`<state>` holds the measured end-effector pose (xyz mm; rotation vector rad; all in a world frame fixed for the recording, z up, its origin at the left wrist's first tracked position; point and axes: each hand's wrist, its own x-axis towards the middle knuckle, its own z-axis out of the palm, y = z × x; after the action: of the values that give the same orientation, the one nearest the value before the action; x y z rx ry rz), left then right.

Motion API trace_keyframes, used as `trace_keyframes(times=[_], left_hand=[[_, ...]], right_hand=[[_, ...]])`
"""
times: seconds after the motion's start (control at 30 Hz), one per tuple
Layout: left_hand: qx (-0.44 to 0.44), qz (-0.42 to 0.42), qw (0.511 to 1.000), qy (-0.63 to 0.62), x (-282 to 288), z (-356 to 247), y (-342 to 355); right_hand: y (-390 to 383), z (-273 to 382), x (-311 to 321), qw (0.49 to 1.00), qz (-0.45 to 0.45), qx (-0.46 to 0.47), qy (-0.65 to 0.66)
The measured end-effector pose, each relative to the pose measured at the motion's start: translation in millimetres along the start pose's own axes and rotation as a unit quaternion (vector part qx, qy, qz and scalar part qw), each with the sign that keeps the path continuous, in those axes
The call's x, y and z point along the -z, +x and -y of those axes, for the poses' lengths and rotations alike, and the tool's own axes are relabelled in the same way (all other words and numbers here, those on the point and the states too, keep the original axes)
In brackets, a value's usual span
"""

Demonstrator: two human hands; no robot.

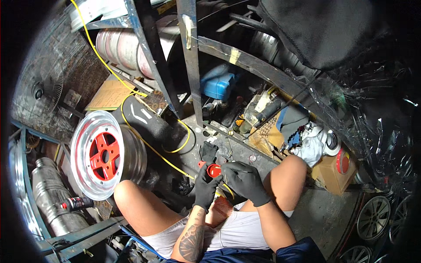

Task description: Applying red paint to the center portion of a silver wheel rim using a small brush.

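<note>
My hands, both in black gloves, meet in front of my lap. My left hand [205, 187] is closed around a small round red cup [214, 170], which looks wet and glossy inside. Just to its right, my right hand [246, 180] is closed in a pinch, its fingertips beside the cup's rim. A thin, light-coloured thing seems to stick out of that pinch, too small to name. On the left, a wheel rim [104, 156] stands upright, with a polished silver lip and a red spoked centre. Neither hand touches it.
A yellow cable [164, 158] runs down past the rim toward my hands. Dark metal frame posts [190, 65] stand ahead. Beyond are a blue container [219, 86] and a cardboard box [333, 173]. A spray can [77, 203] lies at left; silver wheels [373, 217] stand at right.
</note>
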<state>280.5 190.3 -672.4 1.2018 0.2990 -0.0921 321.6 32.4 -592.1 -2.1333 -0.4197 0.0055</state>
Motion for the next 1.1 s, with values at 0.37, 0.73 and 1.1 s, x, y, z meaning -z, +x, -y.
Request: trace_keyframes(times=[0.37, 0.73, 1.1], left_hand=[[0.019, 0.004, 1.0, -0.006, 3, 2, 1], [0.019, -0.015, 0.999, 0.039, 14, -5, -10], [-0.001, -0.025, 0.998, 0.065, 18, -11, -14]], right_hand=[[6, -6, 0, 0.997, 0.01, -0.04, 0.066], [13, 10, -5, 0.999, 0.023, -0.014, 0.02], [11, 6, -10, 0.996, 0.082, 0.021, 0.023]])
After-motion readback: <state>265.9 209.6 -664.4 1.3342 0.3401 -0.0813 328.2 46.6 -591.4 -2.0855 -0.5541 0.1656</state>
